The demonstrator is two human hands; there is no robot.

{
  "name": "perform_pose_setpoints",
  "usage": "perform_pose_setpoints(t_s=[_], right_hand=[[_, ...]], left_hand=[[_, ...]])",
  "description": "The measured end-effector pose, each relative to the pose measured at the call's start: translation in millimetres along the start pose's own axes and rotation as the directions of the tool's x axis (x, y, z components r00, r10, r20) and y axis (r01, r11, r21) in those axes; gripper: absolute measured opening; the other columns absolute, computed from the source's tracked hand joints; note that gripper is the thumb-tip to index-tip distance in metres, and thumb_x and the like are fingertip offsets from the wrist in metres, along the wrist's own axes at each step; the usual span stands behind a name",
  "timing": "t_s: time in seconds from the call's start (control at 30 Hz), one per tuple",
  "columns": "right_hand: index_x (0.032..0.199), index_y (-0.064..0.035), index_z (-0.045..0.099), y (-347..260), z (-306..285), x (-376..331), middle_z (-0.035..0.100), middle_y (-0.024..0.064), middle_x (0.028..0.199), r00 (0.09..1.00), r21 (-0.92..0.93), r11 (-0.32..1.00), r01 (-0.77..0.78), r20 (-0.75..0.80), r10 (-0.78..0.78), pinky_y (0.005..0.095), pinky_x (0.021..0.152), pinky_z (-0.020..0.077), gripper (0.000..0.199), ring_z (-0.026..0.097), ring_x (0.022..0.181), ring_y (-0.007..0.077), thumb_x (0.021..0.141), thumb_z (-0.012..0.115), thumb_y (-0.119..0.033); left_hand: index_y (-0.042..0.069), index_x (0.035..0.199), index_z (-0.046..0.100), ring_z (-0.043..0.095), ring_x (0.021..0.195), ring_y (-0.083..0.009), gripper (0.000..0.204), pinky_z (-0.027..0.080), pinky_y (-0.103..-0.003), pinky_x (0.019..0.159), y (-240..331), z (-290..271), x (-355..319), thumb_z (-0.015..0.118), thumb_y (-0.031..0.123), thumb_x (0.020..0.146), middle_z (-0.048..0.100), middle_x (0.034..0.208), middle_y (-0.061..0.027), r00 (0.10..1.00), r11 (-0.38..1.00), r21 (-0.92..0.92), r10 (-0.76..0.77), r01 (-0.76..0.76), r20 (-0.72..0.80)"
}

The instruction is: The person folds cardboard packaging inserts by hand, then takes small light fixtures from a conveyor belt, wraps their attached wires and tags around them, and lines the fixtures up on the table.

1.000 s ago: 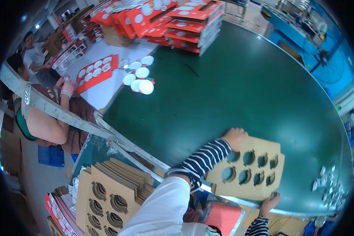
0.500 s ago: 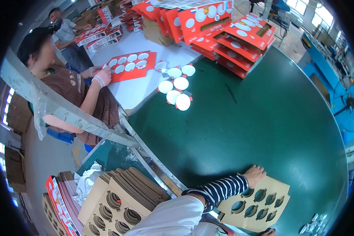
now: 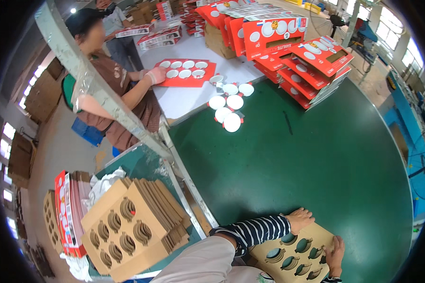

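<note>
Far left: red-and-white cartons (image 3: 74, 214) stand on edge, probably to save room. Next, the cardboard stack (image 3: 114, 236) on the side table (image 3: 139, 162), holes roughly lined up, near the left arm; looks parked there for easy reach. Co-worker's gloved hand (image 3: 157, 75) rests at the edge of a red panel (image 3: 189, 83), likely steadying it. Loose white discs (image 3: 232, 122) bunch at the corner of the green table (image 3: 278, 174), handy for both sides I'd guess. Red packs beyond are piled at the far edge, leaving the near side free. Single cardboard sheet (image 3: 296, 254) lies at the table's near edge. Left hand (image 3: 300, 220) covers its far edge; can't tell if that grip pinches or just presses. Right hand (image 3: 335, 257) grasps the right edge, presumably to stop it sliding.
</note>
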State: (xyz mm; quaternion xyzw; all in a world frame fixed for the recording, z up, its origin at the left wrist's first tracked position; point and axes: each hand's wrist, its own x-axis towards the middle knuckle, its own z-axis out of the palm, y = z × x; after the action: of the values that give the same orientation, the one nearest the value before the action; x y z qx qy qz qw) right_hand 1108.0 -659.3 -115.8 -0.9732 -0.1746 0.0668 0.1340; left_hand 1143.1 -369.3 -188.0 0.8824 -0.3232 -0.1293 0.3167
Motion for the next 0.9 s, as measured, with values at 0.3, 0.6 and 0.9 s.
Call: perform_pose_setpoints(t_s=[0.3, 0.6, 0.9], right_hand=[[0.109, 0.0011, 0.057, 46.2, -11.4, 21.1, 0.058, 0.0182, 0.099, 0.979, 0.274, 0.961, 0.025, 0.189, -0.08, 0.0433, 0.085, 0.0415, 0.051, 0.052, 0.095, 0.0375, 0.063, 0.076, -0.011], [0.095, 0.0014, 0.06, 37.1, -4.0, 3.6, 0.058, 0.0171, 0.093, 0.998, 0.316, 0.949, 0.012, 0.051, -0.03, 0.0419, 0.082, 0.0424, 0.042, 0.054, 0.091, 0.036, 0.059, 0.079, -0.011], [0.095, 0.0013, 0.06, 17.2, -10.2, -4.2, 0.056, 0.0155, 0.096, 0.998, 0.155, 0.987, 0.028, -0.054, -0.02, 0.0409, 0.082, 0.0415, 0.044, 0.052, 0.093, 0.034, 0.056, 0.079, -0.008]], left_hand=[[0.003, 0.106, 0.049, 0.044, 0.097, -0.028, 0.059, 0.035, -0.039, 0.084, 9.7, -2.2, 17.9, 0.071, 0.005, 0.051, 0.045, 0.099, -0.0134, 1.0, 0.991, 0.135, 0.026, -0.025, -0.007], [0.0, 0.115, 0.052, 0.042, 0.111, -0.0292, 0.063, 0.034, -0.042, 0.092, 30.1, -21.9, 11.6, 0.07, 0.01, 0.055, 0.049, 0.111, -0.015, 0.988, 0.996, 0.08, -0.047, 0.035, 0.148], [0.001, 0.095, 0.064, 0.05, 0.099, -0.0285, 0.032, 0.039, -0.039, 0.09, 44.4, -18.0, 24.0, 0.073, 0.02, 0.071, 0.057, 0.096, -0.0105, 0.995, 1.0, -0.031, 0.0, -0.003, -0.104]])
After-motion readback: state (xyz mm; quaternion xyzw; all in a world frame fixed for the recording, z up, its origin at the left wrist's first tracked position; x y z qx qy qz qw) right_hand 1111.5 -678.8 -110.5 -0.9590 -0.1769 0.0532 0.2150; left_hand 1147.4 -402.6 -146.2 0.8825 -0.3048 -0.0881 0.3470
